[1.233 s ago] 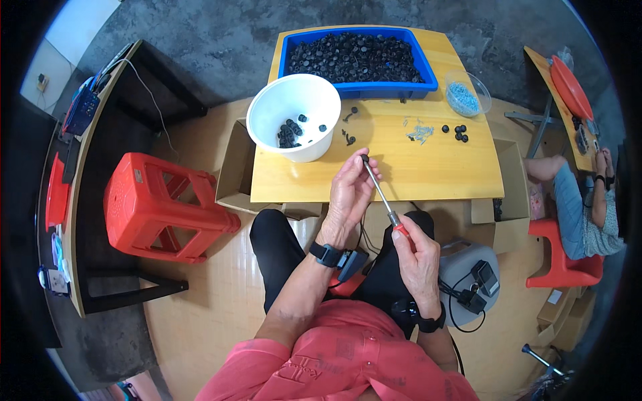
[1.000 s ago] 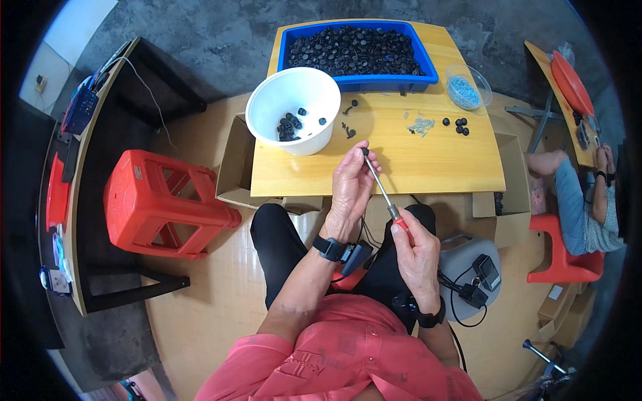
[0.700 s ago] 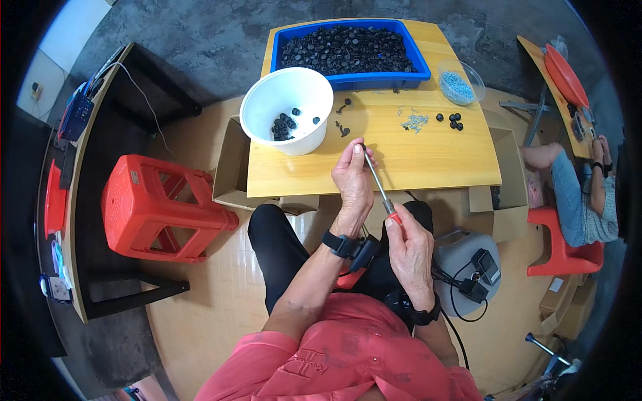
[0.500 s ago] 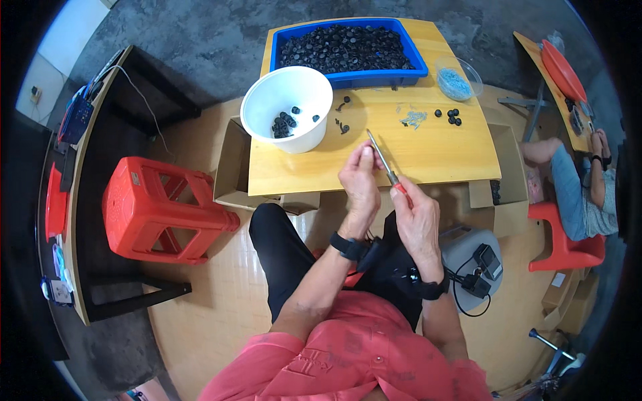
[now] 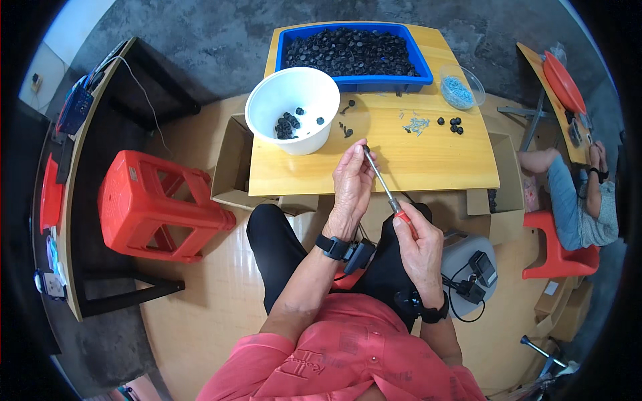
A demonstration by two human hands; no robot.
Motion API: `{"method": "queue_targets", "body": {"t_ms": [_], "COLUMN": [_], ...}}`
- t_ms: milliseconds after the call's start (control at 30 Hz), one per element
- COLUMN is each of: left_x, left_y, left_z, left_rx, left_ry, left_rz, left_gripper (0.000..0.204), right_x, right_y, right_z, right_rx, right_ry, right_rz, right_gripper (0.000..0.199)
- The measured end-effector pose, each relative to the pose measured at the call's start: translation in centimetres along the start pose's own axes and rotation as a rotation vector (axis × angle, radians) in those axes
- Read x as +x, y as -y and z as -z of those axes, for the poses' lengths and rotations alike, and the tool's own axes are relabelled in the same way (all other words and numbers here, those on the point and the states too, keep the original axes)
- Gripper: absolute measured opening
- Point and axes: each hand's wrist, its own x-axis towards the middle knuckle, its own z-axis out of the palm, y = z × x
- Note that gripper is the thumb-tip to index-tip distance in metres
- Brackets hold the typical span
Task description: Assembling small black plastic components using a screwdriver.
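Note:
My right hand (image 5: pixel 420 246) grips a screwdriver (image 5: pixel 380 176) by its red handle, its metal shaft slanting up and left. At the shaft's far end, my left hand (image 5: pixel 352 182) pinches a small black part (image 5: pixel 366 148) mostly hidden by the fingers. The screwdriver tip meets this part. Both hands are just over the near edge of the yellow table (image 5: pixel 441 170). Beyond my left hand stands a white bucket (image 5: pixel 257 113) with several black caps (image 5: pixel 287 125) inside. Loose screws (image 5: pixel 416 126) and a few black caps (image 5: pixel 456 125) lie to the right.
A blue tray (image 5: pixel 428 79) full of black parts sits at the back, beside a clear bowl (image 5: pixel 457 92) of bluish screws. Left stands a red stool (image 5: pixel 154 207). Cardboard boxes (image 5: pixel 507 174) flank the table. A person (image 5: pixel 595 200) sits at another table far right.
My left hand has shifted slightly left and now pinches a black part at the screwdriver's tip, which earlier showed bare. My right hand has moved slightly down with the screwdriver.

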Motion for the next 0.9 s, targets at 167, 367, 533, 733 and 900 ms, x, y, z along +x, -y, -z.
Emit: {"method": "queue_targets", "body": {"t_ms": [167,367,533,733,900], "left_x": [0.0,-0.1,0.2,0.1,0.0], "left_y": [-0.2,-0.3,0.0,0.0,-0.4], "left_z": [-0.2,0.0,0.3,0.4,0.3], "left_rx": [-0.008,-0.019,0.008,0.028,0.045], "left_ry": [-0.009,0.014,0.013,0.047,0.064], "left_rz": [0.016,0.015,-0.001,0.004,0.052], "left_gripper": [0.030,0.032,0.033,0.032,0.029], "right_x": [0.1,0.2,0.3,0.2,0.0], "right_y": [-0.1,0.0,0.0,-0.8,-0.6], "right_z": [0.0,0.4,0.7,1.2,1.0], "right_rx": [0.016,-0.002,-0.039,0.059,0.057], "right_ry": [0.013,0.028,0.030,0.040,0.027], "right_rz": [-0.050,-0.046,-0.049,-0.077,-0.073], "right_gripper": [0.025,0.024,0.024,0.026,0.026]}}
